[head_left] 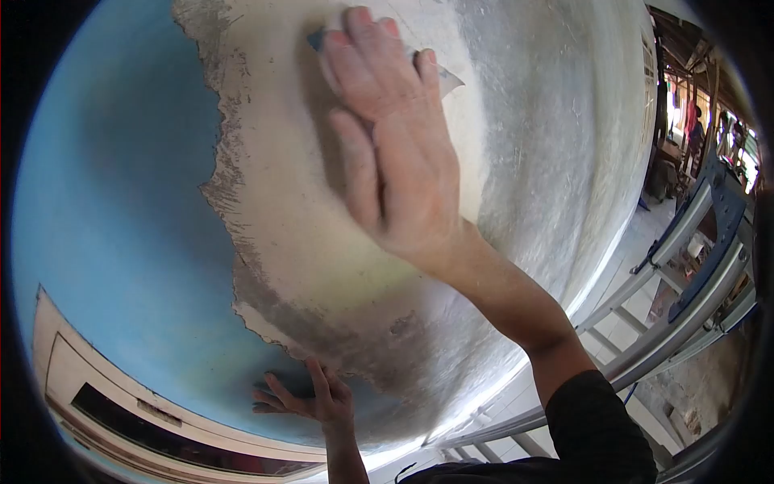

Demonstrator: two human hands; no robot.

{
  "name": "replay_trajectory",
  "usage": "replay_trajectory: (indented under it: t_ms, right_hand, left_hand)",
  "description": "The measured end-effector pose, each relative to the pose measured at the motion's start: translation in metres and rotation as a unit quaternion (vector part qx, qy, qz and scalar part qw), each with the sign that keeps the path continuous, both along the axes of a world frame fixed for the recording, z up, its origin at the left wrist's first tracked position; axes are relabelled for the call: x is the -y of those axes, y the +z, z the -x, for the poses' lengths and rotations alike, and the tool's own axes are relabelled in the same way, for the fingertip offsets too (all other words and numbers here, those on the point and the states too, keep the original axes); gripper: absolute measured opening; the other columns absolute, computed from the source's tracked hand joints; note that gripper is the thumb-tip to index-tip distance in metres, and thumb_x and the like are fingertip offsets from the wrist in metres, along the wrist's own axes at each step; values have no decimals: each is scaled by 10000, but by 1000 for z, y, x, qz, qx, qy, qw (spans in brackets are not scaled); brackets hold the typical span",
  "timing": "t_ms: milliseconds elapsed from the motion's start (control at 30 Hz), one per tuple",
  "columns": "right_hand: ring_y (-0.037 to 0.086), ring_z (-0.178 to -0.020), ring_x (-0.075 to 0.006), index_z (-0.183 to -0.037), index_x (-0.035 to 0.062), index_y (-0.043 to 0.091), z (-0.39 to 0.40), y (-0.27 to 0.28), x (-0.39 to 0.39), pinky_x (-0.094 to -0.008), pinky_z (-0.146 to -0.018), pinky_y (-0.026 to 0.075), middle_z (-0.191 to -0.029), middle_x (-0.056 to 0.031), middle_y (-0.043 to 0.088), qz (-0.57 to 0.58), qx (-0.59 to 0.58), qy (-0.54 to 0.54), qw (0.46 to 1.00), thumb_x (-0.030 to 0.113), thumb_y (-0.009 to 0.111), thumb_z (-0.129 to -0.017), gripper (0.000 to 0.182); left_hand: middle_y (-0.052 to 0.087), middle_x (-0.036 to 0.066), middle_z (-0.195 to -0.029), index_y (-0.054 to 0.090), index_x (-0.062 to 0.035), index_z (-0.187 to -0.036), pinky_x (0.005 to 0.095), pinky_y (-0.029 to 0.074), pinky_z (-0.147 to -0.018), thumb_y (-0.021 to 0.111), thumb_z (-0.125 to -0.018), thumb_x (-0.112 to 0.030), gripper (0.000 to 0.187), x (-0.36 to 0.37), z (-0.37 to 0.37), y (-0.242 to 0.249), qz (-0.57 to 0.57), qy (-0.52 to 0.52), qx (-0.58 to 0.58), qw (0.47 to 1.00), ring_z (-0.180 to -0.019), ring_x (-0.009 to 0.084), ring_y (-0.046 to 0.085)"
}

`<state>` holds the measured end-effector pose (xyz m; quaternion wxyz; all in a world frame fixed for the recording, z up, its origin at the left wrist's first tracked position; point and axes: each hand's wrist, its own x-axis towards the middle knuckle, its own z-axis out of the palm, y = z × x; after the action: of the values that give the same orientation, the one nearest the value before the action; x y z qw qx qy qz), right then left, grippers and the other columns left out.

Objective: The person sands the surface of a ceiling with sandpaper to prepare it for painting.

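Observation:
My right hand (pixel 395 137) is pressed against the wall high in the head view, back of the hand towards me. Under its fingers is a piece of sandpaper (pixel 451 82); a pale corner sticks out on the right and a dark one at the upper left. Most of the sheet is hidden by the hand. Low in the view, my left hand (pixel 314 395) has its fingers spread at the blue paint (pixel 137 161), holding nothing. The wall around my right hand is bare cream and grey plaster (pixel 282 218), with a ragged peeled edge against the blue.
An aluminium ladder (pixel 685 323) with blue parts stands at the right and curves along the bottom. White floor tiles (pixel 621 323) show behind its rungs. A cream frame with a dark opening (pixel 145 423) runs along the lower left. Cluttered items fill the far right.

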<state>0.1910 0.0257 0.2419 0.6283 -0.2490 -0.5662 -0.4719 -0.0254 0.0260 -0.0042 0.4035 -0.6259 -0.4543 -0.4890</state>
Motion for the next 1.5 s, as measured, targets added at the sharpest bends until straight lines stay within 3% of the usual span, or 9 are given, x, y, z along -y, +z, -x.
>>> replay_trajectory:
  t_ms: [333,533,733,833,967,1067,1267,1400,1500]
  right_hand:
    - [379,-1277,-304,-1237,-9,495,44,-80,3,-475,-1015,324,-1362,-157,420,172,76,-77,979,114,525,-859,399]
    - [366,-1292,-276,-1219,4,527,49,-23,-5,-450,-1013,340,-1371,-136,417,107,44,-78,990,114,543,-848,387]
    - [356,-1297,-296,-1233,-7,507,58,-63,-3,-464,-1011,344,-1363,-145,421,140,153,-85,975,102,515,-852,397]
    - [300,-1327,-314,-1324,4,413,30,-29,-15,-494,-1069,238,-1394,-165,378,90,184,-103,973,128,420,-932,411]
    - [308,-1323,-304,-1338,10,389,47,-27,-15,-492,-1067,248,-1404,-160,362,126,123,-99,979,128,428,-927,429]
    - [308,-1324,-294,-1346,14,377,60,-64,-2,-492,-1071,240,-1418,-154,341,171,175,-89,965,106,480,-902,465]
    - [310,-1326,-297,-1295,-4,451,32,3,-7,-487,-1060,261,-1400,-149,379,105,134,-119,978,79,476,-890,415]
    - [361,-1297,-262,-1237,15,511,47,-36,-14,-460,-1024,338,-1370,-126,421,97,147,-132,976,102,480,-853,396]
    - [332,-1310,-290,-1265,-4,473,37,-44,-3,-475,-1041,301,-1384,-152,392,137,221,-129,957,103,459,-866,413]
  left_hand:
    - [226,260,-1415,586,-192,-1182,672,26,-1016,478,-929,-309,300,4,0,4,-9,-18,7,1000,-1332,483,134]
    - [260,194,-1399,628,-287,-1093,704,-2,-1004,549,-875,-317,233,3,-1,-3,13,-20,45,999,-1347,452,106]
    - [240,217,-1419,622,-235,-1127,670,41,-1021,504,-920,-322,253,5,-2,0,3,-23,41,999,-1337,462,141]
    - [259,183,-1407,634,-287,-1084,690,25,-1016,540,-886,-334,224,2,0,-2,7,-15,46,999,-1346,445,123]
    - [271,159,-1400,635,-321,-1071,704,21,-1009,552,-872,-352,219,2,0,-3,8,-22,56,998,-1352,435,112]
    - [267,156,-1402,632,-325,-1074,707,21,-1007,548,-874,-353,219,3,0,-4,14,-19,58,998,-1353,434,108]
    - [257,150,-1407,633,-333,-1058,699,20,-1015,554,-870,-356,206,3,0,-6,27,-19,61,998,-1353,434,104]
    - [213,204,-1434,609,-256,-1118,685,22,-1015,503,-915,-333,241,3,0,-2,6,-28,44,999,-1344,461,104]
    - [220,206,-1432,616,-247,-1103,683,24,-1016,499,-917,-333,236,2,0,-3,-1,-27,43,999,-1343,463,109]
